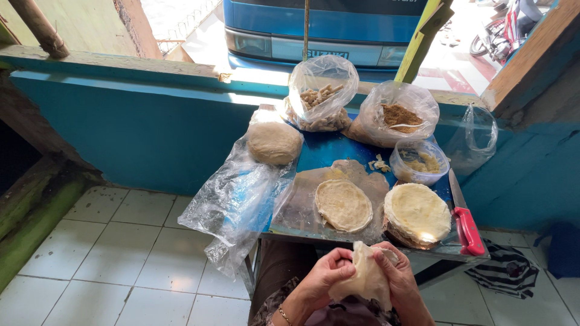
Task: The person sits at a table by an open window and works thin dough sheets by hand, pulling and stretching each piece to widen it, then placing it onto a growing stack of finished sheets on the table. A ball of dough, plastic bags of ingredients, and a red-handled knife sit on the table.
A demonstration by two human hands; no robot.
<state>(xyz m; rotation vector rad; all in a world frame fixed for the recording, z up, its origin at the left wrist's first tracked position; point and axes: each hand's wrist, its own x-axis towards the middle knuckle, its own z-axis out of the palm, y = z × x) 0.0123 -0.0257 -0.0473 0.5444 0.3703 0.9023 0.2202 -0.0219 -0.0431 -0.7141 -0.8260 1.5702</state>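
Observation:
Both hands hold one thin, pale sheet of dough [366,279] over my lap, below the table's near edge. My left hand [323,279] pinches its left side; my right hand [399,274] grips its right side. Just beyond, on the small blue table [329,151], a flat round of dough [343,205] lies on an oily patch. A stack of flat dough rounds [418,211] sits to its right.
A large dough ball [275,143] rests on a clear plastic bag [232,205] hanging off the table's left side. At the back stand two plastic bags of fillings [320,96] [399,115] and a clear bowl [420,162]. A red-handled knife [469,230] lies at the right edge.

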